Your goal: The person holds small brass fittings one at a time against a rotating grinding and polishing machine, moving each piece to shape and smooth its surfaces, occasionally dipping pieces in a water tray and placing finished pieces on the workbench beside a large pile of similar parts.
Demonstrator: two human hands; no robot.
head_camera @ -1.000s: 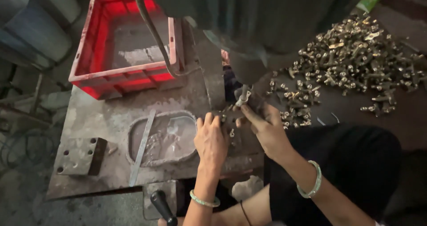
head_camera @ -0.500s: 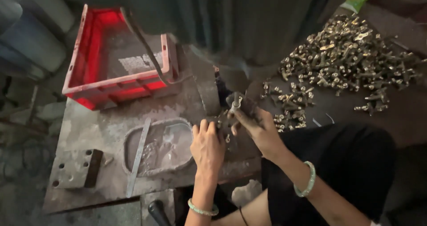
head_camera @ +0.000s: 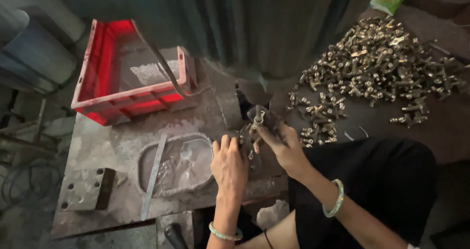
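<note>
Metal bench [head_camera: 122, 131], red crate [head_camera: 132, 72], steel block [head_camera: 85, 189], flat bar [head_camera: 154, 175], brass pcs pile [head_camera: 377, 68]

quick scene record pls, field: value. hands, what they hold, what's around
left hand: on the grey metal work plate, fingers at small brass parts below the machine, grip unclear
right hand: holds a small brass fitting upright near the machine base
wrists: green bangle on the right, another on the left
pile: heap of loose brass fittings, right of the hands
crate: red plastic crate, far left of plate
plate items: flat metal strip across an oval recess; drilled steel block at the left edge
machine: dark green body above the hands
</note>
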